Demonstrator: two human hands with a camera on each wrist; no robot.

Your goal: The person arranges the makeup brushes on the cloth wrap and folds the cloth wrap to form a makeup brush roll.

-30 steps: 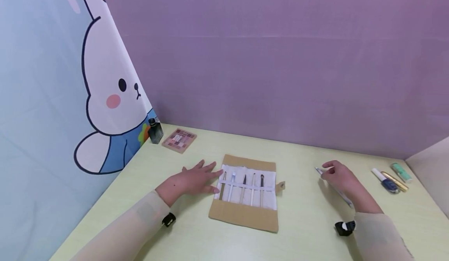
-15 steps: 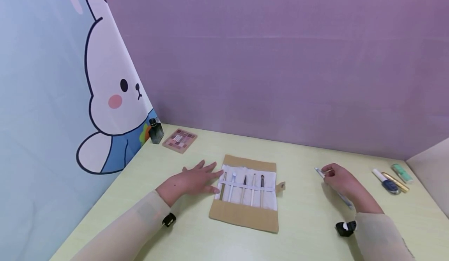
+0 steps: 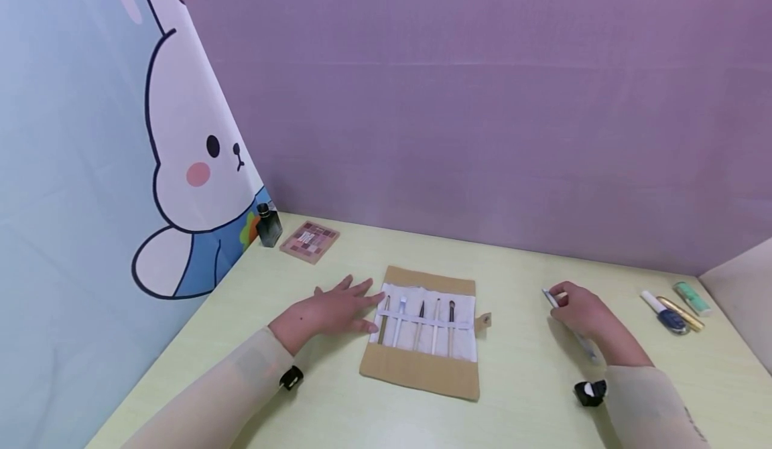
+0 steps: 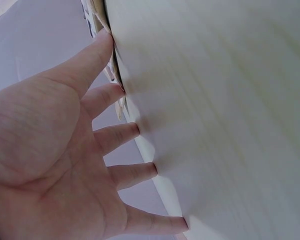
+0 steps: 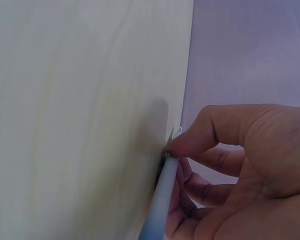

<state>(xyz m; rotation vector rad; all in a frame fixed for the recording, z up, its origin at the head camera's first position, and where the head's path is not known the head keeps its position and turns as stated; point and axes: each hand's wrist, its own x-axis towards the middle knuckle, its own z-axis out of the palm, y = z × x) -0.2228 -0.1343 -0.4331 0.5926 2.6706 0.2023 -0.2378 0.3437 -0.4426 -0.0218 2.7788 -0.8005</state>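
Observation:
My left hand lies with fingers spread, its fingertips on the table and at the left edge of an unrolled tan brush roll. In the left wrist view the palm and straight fingers show. Several slim makeup brushes stand side by side under the roll's white strap. To the right of the roll, my right hand pinches a slim makeup brush with a white-to-blue handle, thumb and fingers near its far end. The brush slants close over the table, its rear end pointing back toward the wrist.
A black bottle and a pink eyeshadow palette sit at the back left. At the far right lie a dark blue tube with a white cap, a gold tube and a green cylinder. A purple backdrop rises behind the table.
The right hand has shifted slightly, and its fingers have come closer round the brush, whose rear end has swung a little to the left. The left hand and the roll look the same.

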